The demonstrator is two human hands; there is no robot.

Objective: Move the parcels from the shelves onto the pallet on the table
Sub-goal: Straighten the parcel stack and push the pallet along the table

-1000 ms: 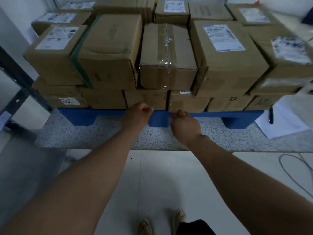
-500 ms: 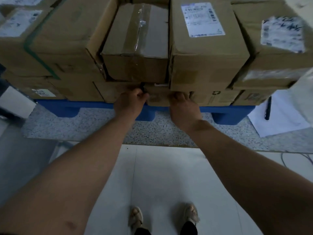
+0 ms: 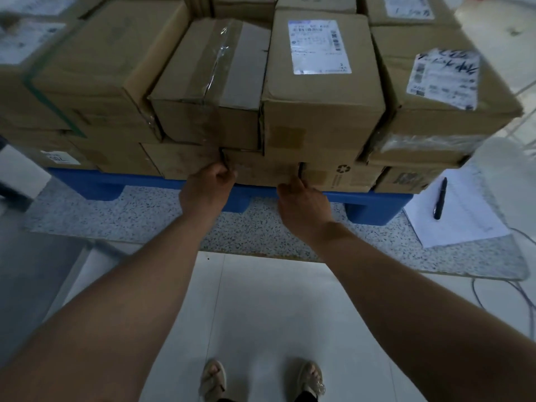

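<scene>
Low box (image 3: 261,169) sat in the bottom row at the pallet (image 3: 87,181) front edge, long axis along that edge. Left hand (image 3: 207,188) gripped its left corner, fingers curled; right hand (image 3: 301,198) held its right end. Right of it, a box (image 3: 343,177) bore a recycling mark. Labels above unreadable. Speckled table (image 3: 261,236); paper (image 3: 455,216) and pen (image 3: 440,198) right of the pallet.

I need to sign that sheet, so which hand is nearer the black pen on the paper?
Right. The right hand is at the bottom-row box, left of the pen; the left hand is farther left still.
</scene>
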